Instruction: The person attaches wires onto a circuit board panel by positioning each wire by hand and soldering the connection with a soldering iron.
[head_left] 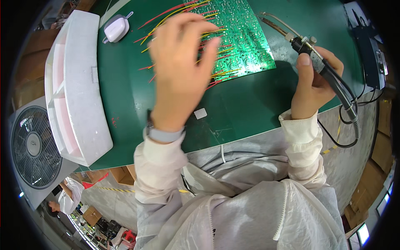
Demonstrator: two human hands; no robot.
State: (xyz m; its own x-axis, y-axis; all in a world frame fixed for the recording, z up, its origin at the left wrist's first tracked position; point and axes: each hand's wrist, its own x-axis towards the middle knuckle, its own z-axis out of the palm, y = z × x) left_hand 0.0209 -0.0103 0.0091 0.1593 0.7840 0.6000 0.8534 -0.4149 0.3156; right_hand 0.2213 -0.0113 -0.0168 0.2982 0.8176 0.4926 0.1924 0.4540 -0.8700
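A green printed circuit board panel [250, 46] lies on the green mat at the far middle. Red and yellow wires [143, 48] stick out past its left edge, and more run along its near edge. Over this left edge is my left hand [181, 62], slightly blurred, its thumb and forefinger apart with nothing visible between them. It covers part of the wires and board. My right hand [314, 79] grips a soldering iron [318, 62] with a thin solder-feed tube beside its tip. The tip points up and left, just off the board's right edge.
A white foam tray [79, 83] stands at the left, near a small white case [116, 29]. A small white piece [200, 113] lies before the board. A dark box-shaped unit [368, 54] with cables stands at the right. A fan [34, 141] and a person [71, 196] are at lower left.
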